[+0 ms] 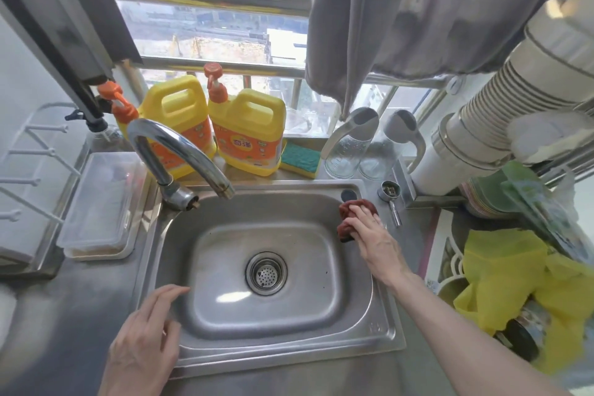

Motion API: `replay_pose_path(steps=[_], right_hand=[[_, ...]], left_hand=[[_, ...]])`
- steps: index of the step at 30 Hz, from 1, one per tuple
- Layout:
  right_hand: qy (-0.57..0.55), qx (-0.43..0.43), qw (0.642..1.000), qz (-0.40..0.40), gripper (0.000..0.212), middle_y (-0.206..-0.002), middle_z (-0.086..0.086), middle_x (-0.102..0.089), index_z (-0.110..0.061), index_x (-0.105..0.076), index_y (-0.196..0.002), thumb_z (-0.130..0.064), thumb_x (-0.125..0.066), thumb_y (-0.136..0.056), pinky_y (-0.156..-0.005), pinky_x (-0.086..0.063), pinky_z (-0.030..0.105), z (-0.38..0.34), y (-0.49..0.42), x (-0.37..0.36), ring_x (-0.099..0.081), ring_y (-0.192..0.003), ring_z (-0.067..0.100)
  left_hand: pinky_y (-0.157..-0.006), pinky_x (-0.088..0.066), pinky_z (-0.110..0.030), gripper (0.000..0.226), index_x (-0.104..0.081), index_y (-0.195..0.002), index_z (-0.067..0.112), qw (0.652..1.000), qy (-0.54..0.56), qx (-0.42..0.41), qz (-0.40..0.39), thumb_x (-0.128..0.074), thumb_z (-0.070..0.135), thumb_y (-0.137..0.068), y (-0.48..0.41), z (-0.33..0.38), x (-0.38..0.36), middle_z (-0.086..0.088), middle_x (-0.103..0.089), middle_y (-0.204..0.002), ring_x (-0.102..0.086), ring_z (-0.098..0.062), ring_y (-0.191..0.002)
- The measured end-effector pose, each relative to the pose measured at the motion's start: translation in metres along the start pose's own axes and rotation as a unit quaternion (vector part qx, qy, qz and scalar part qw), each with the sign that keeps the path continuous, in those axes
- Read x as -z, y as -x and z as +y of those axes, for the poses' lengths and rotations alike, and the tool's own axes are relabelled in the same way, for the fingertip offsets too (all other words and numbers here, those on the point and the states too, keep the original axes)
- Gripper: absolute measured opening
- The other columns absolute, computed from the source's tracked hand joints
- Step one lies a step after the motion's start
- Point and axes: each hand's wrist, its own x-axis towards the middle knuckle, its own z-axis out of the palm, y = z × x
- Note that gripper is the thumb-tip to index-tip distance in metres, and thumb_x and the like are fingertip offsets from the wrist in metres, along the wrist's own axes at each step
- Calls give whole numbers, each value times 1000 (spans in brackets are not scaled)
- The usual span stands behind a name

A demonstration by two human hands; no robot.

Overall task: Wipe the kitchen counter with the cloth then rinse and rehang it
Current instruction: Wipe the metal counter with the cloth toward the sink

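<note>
Your right hand (374, 235) presses the cloth (350, 219) on the sink's (289, 354) far right rim. Two soap jugs (247, 132) stand behind the tap (180, 151).

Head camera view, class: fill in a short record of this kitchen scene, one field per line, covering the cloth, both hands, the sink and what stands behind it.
cloth: dark red cloth, bunched on the sink's right rim
right hand: right hand pressing on the cloth
left hand: left hand open, resting at the sink's front-left rim, holding nothing
sink: steel sink, basin bare, strainer in the drain
tap: faucet, no water visible
behind sink: two yellow detergent jugs, green sponge
</note>
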Motion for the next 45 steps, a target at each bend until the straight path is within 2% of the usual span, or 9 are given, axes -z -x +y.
replay_pose_path(steps=[10, 17, 19, 22, 26, 30, 36, 41, 45], right_hand=[[60, 11, 997, -42, 53, -145, -4, -61, -23, -68, -123, 9, -73, -81, -127, -29, 40, -15, 95, 11, -49, -143, 15], [-71, -27, 997, 4, 26, -110, -19, -62, -40, -59, -124, -32, -49, -102, -99, -38, 12, -91, 166, -38, -62, -101, 10], [-84, -73, 993, -30, 35, -108, -28, -60, -49, -52, -128, -43, -50, -94, -80, -47, 13, -131, 157, -44, -60, -103, 2], [-132, -88, 980, -121, 50, -135, -21, -59, -50, -45, -141, -59, -25, -96, -99, -45, 26, -196, 133, -58, -55, -129, 7], [-192, -50, 960, -199, 42, -133, -28, -62, -51, -54, -129, -52, -57, -87, -96, -48, 16, -286, 118, -101, -61, -119, -4], [-231, -65, 966, -101, 46, -121, -26, -72, -48, -58, -110, -46, -65, -64, -79, -52, 6, -337, 103, -148, -71, -103, -6], [-417, -229, 877, -66, 25, -92, -34, -73, -30, -73, -97, -9, -66, -86, -86, -47, 9, -362, 39, -133, -65, -87, -19], [-646, -406, 646, -35, 13, -101, 17, -80, -10, -70, -101, -18, -74, -92, -86, -63, 43, -317, -13, -99, -77, -89, 28], [-756, -430, 491, -43, 37, -96, 18, -74, -6, -72, -112, -38, -57, -101, -80, -55, 42, -273, -12, -55, -68, -77, 29]], left_hand=[[-71, -52, -42, 61, -58, -124, 34, 998, 30, 41, -26, -67, -6, -78, -9, 4, 14, 15, -62, -122, -60, -18, -75], [-77, -54, -41, 52, -56, -124, 34, 997, 39, 50, -47, -60, 0, -86, -15, 16, 22, 18, -57, -126, -64, -15, -82], [-79, -53, -41, 51, -56, -125, 34, 997, 39, 56, -45, -59, 0, -86, -18, 12, 23, 19, -57, -127, -64, -14, -84], [-81, -52, -39, 51, -59, -124, 33, 995, 62, 76, -21, -56, -1, -86, -22, 6, 24, 17, -62, -121, -65, -15, -93], [-83, -51, -40, 45, -65, -114, 27, 981, 110, 143, 73, -55, -7, -86, -30, -10, 28, 5, -71, -107, -67, -21, -93], [-86, -54, -44, 45, -66, -107, 27, 968, 145, 185, 93, -53, -9, -84, -34, -33, 41, 2, -74, -96, -69, -24, -90], [-91, -54, -39, 42, -66, -105, 36, 967, 176, 182, 18, -55, -1, -89, -42, -41, 51, 11, -75, -97, -72, -14, -93], [-90, -51, -21, 43, -67, -113, 33, 950, 269, 152, -39, -52, -2, -95, -58, -14, 53, 12, -75, -104, -69, -1, -99], [-95, -55, -30, 23, -66, -116, 28, 908, 359, 209, -61, -57, 15, -100, -98, 17, 34, 5, -75, -110, -70, -6, -99]])
